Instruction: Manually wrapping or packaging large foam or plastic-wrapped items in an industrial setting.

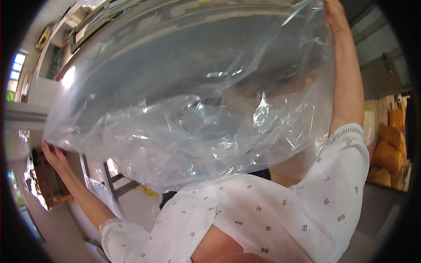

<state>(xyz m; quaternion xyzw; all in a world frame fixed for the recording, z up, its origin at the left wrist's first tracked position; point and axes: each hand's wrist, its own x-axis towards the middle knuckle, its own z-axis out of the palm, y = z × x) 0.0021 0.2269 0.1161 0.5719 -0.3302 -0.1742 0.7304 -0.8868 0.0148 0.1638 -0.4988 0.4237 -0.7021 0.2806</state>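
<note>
A very large piece of clear plastic film point(175, 136) stretches across the view in front of my chest. Its upper part is pulled fairly smooth, while the lower part is crumpled and full of shiny creases; whether it is a bag or a single sheet I cannot tell. My left hand point(56, 157) grips its edge low at the far left. Up at the top right, my right hand point(337, 16) grips the opposite side with the arm raised, its fingers partly cut off by the picture's edge.
Behind the film at the upper left runs a metal frame point(90, 27). A grey metal stand point(109, 177) shows below the film on the left. Orange-brown bundles point(390, 142) are stacked at the right. A bright window point(16, 72) lies at the far left.
</note>
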